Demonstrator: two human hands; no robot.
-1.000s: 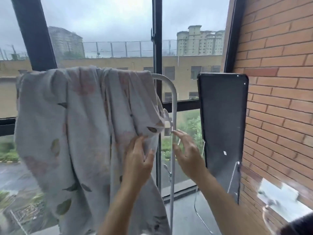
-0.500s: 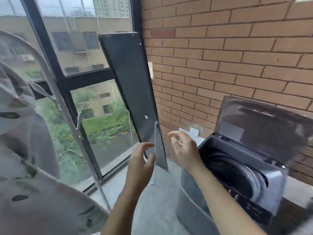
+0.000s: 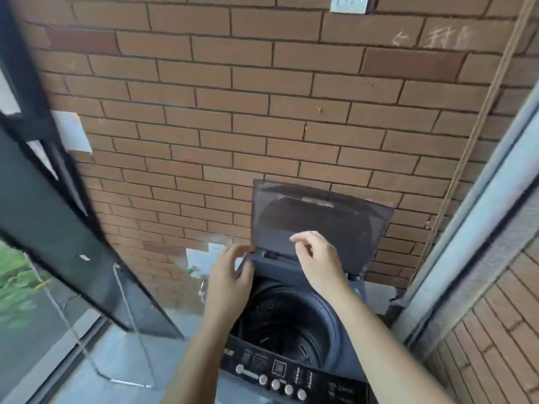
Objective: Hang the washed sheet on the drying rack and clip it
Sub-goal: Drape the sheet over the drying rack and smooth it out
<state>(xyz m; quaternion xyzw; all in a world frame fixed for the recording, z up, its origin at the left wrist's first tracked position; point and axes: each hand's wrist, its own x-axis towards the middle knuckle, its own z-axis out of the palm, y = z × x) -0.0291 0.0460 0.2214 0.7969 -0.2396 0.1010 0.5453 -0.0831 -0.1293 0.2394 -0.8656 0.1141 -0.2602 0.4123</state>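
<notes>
**A:** How are the hands held?

**B:** The left hand (image 3: 230,275) and the right hand (image 3: 318,258) are raised side by side, a little apart. The fingers are loosely bent and nothing is gripped by either. Whether the lid hinge is touched by the left fingertips cannot be told.

**A:** What is seen under them?

**B:** A dark top-loading washing machine (image 3: 335,322) is seen directly below both hands, and its drum (image 3: 280,325) is exposed. The lid (image 3: 335,217) is propped upright just behind the hands. A control panel (image 3: 280,380) with a row of knobs is set nearer than the wrists.

**A:** And the room?

**B:** A brown brick wall (image 3: 262,112) is faced beyond the hands, with faint chalk marks (image 3: 437,36) high to the right. A white wall socket (image 3: 201,256) is fixed just left of the left hand. Further left, a black panel (image 3: 58,234) on thin wire legs (image 3: 131,330) is leaned over a grey concrete floor (image 3: 110,357). Blurred greenery is seen through window glass (image 3: 20,290) beyond it. To the right of the right forearm, a pale door frame (image 3: 472,228) is seen.

**A:** Where is the sheet?

**B:** It cannot be seen in this view, and neither can the drying rack.
</notes>
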